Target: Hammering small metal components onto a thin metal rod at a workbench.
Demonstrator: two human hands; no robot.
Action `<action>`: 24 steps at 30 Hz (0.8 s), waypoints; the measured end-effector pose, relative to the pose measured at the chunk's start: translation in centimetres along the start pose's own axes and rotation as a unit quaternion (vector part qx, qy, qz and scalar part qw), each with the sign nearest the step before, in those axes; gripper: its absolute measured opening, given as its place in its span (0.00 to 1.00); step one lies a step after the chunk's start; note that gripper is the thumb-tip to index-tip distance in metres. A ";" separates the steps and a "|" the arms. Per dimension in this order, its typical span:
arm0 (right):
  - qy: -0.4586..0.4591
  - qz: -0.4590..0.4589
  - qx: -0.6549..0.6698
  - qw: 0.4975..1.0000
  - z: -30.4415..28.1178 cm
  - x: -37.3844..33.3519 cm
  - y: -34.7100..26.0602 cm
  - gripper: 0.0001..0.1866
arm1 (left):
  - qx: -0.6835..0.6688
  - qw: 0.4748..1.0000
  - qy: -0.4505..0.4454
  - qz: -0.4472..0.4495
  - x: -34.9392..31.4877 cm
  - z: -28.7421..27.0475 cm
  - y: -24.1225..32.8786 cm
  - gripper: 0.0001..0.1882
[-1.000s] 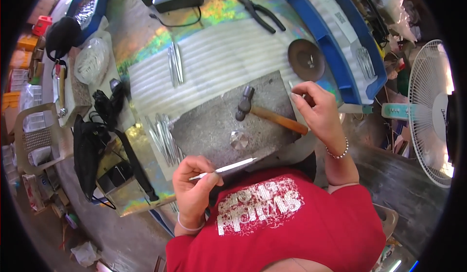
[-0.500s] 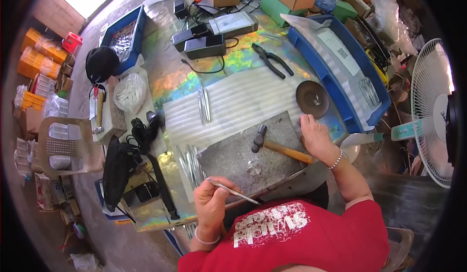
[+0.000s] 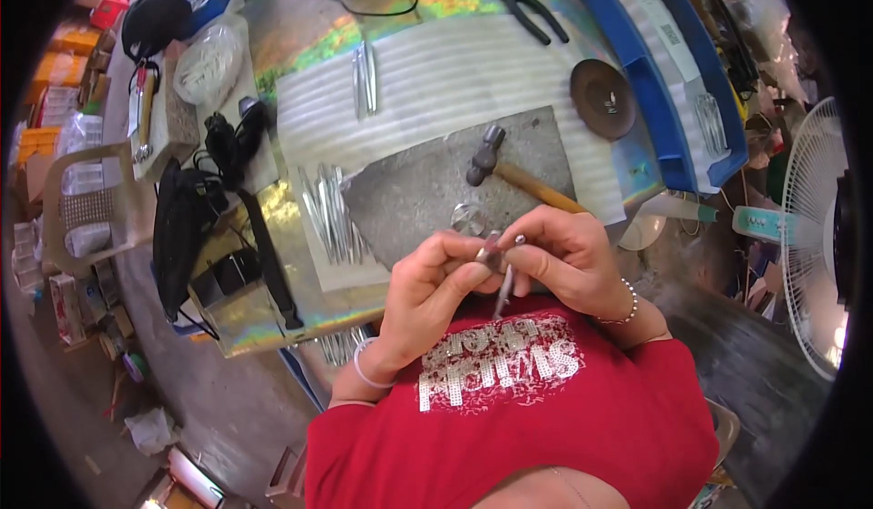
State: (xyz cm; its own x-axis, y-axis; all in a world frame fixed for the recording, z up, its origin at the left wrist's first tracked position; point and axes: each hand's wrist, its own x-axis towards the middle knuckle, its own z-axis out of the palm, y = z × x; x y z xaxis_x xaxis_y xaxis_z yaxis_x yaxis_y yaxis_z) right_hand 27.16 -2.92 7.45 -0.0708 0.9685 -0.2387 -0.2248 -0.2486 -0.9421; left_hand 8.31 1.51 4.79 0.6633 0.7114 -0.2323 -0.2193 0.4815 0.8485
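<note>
In front of my chest my hands work close together. My left hand [image 3: 426, 283] pinches a small item at its fingertips, partly hidden and blurred. My right hand [image 3: 575, 259] has its thumb and fingers closed around a thin metal rod [image 3: 502, 300], whose lower end points down toward my shirt. Whether the left fingers also touch the rod, I cannot tell. Just beyond my hands, a round metal disc [image 3: 468, 219] rests on a grey stone slab [image 3: 409, 195]. A hammer [image 3: 523, 180] lies across the slab, its wooden handle reaching toward my right hand.
Metal rods lie left of the slab [image 3: 329, 213] and on the white foam sheet [image 3: 436, 72]. A brown dish [image 3: 591, 100] holds small pieces. Pliers [image 3: 527, 9], a blue tray [image 3: 627, 63] and a fan [image 3: 818, 236] are on the right; black bags [image 3: 186, 236] are left.
My right hand has come from beside the brown dish to meet my left hand. The rod, earlier in my left hand, now hangs at my right fingers. The view has tipped downward.
</note>
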 end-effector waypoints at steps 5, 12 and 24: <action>0.022 -0.086 -0.099 0.991 1.0 1.3 0.9 0.04 | 0.013 0.997 0.031 0.065 -0.1 -0.4 -1.1 0.06; 0.022 -0.207 -0.250 0.946 1.5 1.6 1.1 0.06 | 0.098 0.990 0.024 0.102 -0.3 -0.8 -1.0 0.05; 0.028 -0.250 -0.271 0.929 1.7 1.9 0.5 0.07 | 0.152 0.977 0.021 0.149 -0.3 -1.0 -1.1 0.06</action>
State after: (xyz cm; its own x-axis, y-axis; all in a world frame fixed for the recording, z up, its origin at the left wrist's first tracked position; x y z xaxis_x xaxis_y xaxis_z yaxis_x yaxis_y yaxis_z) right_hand 25.28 -1.28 6.88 -0.0353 0.9639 0.2638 0.3077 0.2617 -0.9148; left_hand 7.61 1.35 3.46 0.5707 0.8205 0.0335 -0.1711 0.0789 0.9821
